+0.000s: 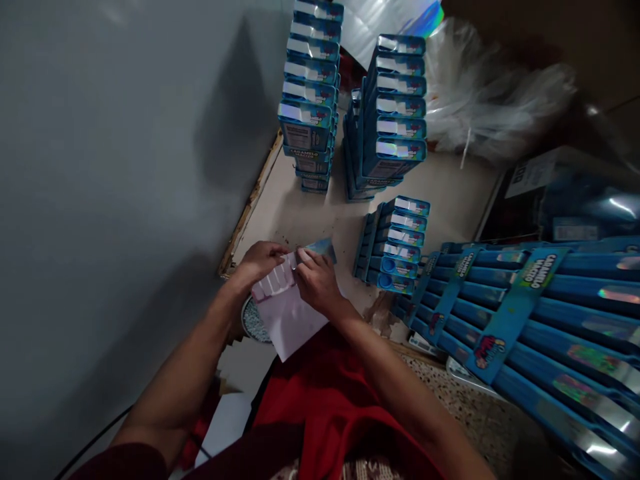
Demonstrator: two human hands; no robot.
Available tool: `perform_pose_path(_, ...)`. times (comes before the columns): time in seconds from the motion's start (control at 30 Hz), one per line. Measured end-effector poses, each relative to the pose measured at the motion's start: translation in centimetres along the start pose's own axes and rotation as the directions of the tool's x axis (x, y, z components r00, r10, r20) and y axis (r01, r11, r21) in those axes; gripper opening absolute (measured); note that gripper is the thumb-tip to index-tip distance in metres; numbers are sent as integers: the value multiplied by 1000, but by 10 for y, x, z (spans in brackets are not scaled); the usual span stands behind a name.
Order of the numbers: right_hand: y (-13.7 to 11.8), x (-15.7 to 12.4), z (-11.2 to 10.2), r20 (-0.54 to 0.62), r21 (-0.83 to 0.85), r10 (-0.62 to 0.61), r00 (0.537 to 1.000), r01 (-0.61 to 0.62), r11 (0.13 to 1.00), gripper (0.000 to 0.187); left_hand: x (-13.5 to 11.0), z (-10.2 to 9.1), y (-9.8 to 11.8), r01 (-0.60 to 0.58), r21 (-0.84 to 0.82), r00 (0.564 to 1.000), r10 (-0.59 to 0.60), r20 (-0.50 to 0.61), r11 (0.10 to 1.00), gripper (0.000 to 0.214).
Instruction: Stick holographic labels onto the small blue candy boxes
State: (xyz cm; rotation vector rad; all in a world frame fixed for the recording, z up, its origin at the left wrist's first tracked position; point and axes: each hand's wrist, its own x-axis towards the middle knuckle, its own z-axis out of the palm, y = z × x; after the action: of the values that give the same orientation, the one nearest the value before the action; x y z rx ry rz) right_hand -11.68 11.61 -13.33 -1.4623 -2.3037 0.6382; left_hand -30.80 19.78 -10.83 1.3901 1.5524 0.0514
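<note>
Low over the table's near end I hold a white sheet [290, 325] that looks like a label sheet, with a row of pale, shiny strips along its upper part. My left hand [264, 261] pinches its upper left edge. My right hand [320, 281] has its fingers closed at the upper right part of the sheet, beside the strips; whether a single strip is between the fingertips is hidden. Just beyond the right fingers lies a flat blue piece [323, 248], partly covered by the hand. Below the sheet, a round container of small grey-blue bits [254, 321] shows in part.
Blue boxes stand in a left stack [307, 127], a right stack [395, 127] and a smaller group [395, 243]. Large blue cartons [520, 313] fill the right side. Clear plastic bags [485, 93] lie behind. A grey wall [125, 167] borders the table [320, 217].
</note>
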Motion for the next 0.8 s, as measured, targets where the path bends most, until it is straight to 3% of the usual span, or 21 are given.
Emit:
perform_pose_path(0.13, -3, -6, 3, -2, 19, -27, 1000, 28, 999, 18, 2, -2, -6, 39, -144, 999, -37, 22, 989, 36)
perform_pose_path(0.3, -11, -9, -5, -29, 22, 31, 999, -31, 999, 17, 2, -8, -7, 6, -116, 998, 1, 56, 993, 36)
perform_pose_path(0.6, -6, 20, 0, 83, 71, 25, 996, -31, 997, 15, 7, -8, -13, -53, -147, 999, 55, 3, 988, 38)
perform_pose_path(0.8, -3, 7, -4, 58, 64, -31, 998, 27, 998, 12, 2, -13, -12, 69, -277, 995, -48, 84, 958, 45)
